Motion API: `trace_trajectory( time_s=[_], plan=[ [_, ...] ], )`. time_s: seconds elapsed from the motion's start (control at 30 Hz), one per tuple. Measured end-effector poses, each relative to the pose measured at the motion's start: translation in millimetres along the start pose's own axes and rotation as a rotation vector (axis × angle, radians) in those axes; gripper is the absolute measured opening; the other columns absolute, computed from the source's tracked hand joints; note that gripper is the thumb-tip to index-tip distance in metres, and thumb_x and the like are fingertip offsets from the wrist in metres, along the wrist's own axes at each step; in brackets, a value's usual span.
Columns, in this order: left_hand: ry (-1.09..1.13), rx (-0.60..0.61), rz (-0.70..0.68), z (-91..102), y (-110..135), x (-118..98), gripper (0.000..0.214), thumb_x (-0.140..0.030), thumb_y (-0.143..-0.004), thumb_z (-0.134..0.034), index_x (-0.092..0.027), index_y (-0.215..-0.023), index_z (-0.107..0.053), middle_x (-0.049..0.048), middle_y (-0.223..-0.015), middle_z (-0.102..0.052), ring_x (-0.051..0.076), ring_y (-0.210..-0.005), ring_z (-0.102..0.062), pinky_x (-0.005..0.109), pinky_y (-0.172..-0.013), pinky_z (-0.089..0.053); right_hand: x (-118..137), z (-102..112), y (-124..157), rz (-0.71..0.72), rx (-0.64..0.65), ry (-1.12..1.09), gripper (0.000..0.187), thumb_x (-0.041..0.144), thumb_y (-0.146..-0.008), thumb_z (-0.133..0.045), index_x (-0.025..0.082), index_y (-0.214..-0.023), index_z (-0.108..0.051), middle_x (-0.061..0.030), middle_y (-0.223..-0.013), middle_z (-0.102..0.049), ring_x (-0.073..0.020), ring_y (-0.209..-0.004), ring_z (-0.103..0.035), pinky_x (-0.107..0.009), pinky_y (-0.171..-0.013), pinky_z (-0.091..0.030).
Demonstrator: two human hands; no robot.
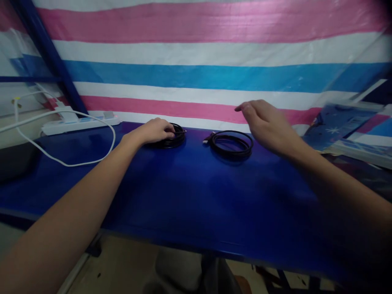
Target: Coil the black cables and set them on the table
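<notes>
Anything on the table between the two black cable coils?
No. In the head view, only bare blue table lies between the left coil, under the left hand, and the right coil.

Makeshift workbench [183,196], striped tarp [196,53] backdrop

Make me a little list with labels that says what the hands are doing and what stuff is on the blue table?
left hand: resting on the left cable coil, fingers curled over it
right hand: open, raised just right of the right cable coil, blurred
coils: both black, lying flat and apart on the blue table
power strip: white, far left at the table's back edge
white cord: loops across the table's left side
backdrop: striped sheet, pink, white, blue
</notes>
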State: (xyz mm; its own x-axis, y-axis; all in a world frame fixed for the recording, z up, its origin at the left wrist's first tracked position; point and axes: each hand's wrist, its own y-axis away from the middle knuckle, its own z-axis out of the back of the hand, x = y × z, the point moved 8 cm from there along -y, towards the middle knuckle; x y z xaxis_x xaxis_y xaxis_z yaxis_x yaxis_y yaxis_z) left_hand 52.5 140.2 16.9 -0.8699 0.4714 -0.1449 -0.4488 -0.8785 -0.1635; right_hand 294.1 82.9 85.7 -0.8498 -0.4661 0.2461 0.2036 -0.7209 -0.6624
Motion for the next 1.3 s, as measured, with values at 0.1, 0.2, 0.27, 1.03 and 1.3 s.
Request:
trace_trajectory(
  time_s=[0.1, 0.2, 0.27, 1.03, 1.3],
  plan=[
    [-0.026, -0.228, 0.112, 24.4, 1, 16, 0.038, -0.04, -0.088, -0.044, -0.015, -0.102, -0.069, 0.0118, -0.098, -0.07, 0.025, -0.087, -0.061, 0.035, -0.072, -0.039, 38, 0, 3, 0.101, -0.067, -0.058, 0.038, 0.036, -0.097, -0.036, 0.016, -0.082, -0.064, -0.0117, -0.094, -0.065, -0.0248, -0.097, -0.059, -0.042, -0.086, -0.043],
    [-0.057, -0.563, 0.218, 64.9, 21, 10, 0.039, -0.042, -0.09, -0.041, -0.018, -0.102, -0.069, 0.0103, -0.095, -0.071, 0.025, -0.088, -0.061, 0.036, -0.074, -0.041, 50, -18, 14, 0.045, -0.14, -0.293, 0.039, 0.041, -0.095, -0.041, 0.017, -0.075, -0.063, -0.0078, -0.077, -0.063, -0.0201, -0.079, -0.059, -0.035, -0.076, -0.044],
    [-0.128, -0.725, 0.177, 83.8, 38, -22, 0.039, -0.044, -0.092, -0.04, -0.021, -0.104, -0.069, 0.008, -0.097, -0.071, 0.024, -0.091, -0.062, 0.036, -0.079, -0.042, 47, -44, 22, -0.077, -0.044, -0.575, 0.046, 0.052, -0.093, -0.042, 0.016, -0.071, -0.061, -0.007, -0.07, -0.062, -0.0181, -0.069, -0.058, -0.033, -0.068, -0.044],
    [-0.274, -0.454, -0.207, 31.2, 20, -144, 0.045, -0.034, -0.089, -0.047, -0.014, -0.128, -0.049, 0.014, -0.119, -0.063, 0.031, -0.115, -0.055, 0.048, -0.099, -0.035, 6, -51, 27, -0.416, 0.058, -1.138, 0.008, 0.028, -0.087, -0.054, 0.02, -0.088, -0.056, 0.0087, -0.046, -0.029, -0.0077, -0.035, -0.033, -0.024, -0.038, -0.027],
    [-0.339, -0.283, -0.137, 48.9, -22, -113, 0.028, -0.011, -0.073, -0.047, -0.016, -0.097, -0.059, 0.0122, -0.095, -0.064, 0.028, -0.089, -0.06, 0.039, -0.075, -0.044, -5, -45, 27, -0.469, 0.097, -1.017, 0.014, 0.031, -0.083, -0.059, 0.018, -0.079, -0.059, 0.0083, -0.045, -0.025, -0.0049, -0.036, -0.02, -0.022, -0.036, -0.015]
  ],
)
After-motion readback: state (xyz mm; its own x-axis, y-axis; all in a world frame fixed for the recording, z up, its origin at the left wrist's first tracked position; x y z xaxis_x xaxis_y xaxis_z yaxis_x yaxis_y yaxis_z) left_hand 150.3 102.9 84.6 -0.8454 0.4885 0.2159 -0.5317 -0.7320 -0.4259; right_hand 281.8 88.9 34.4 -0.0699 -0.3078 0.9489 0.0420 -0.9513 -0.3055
